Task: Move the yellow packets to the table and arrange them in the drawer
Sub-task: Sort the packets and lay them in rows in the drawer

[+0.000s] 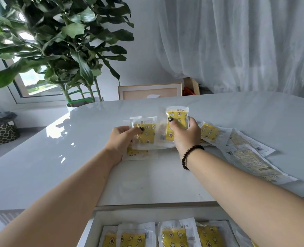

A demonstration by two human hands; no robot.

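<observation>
My left hand [121, 139] pinches a yellow packet [146, 133] with clear plastic edges, thumb on top, low over the white table [58, 157]. My right hand [186, 133], a dark bead bracelet on its wrist, grips a second yellow packet [178, 118] held upright just right of the first. Another packet [135, 155] lies flat under my left hand. More packets [210, 132] lie on the table to the right, some face down [251, 161]. The open white drawer [94, 227] at the table's near edge holds several yellow packets [172, 237] standing in a row.
A large potted plant [62, 50] stands past the table's far left corner. A picture frame [150, 91] and a cardboard box [192, 85] lean against the wall under white curtains [236, 41]. A patterned bag [3, 132] sits on the floor at left.
</observation>
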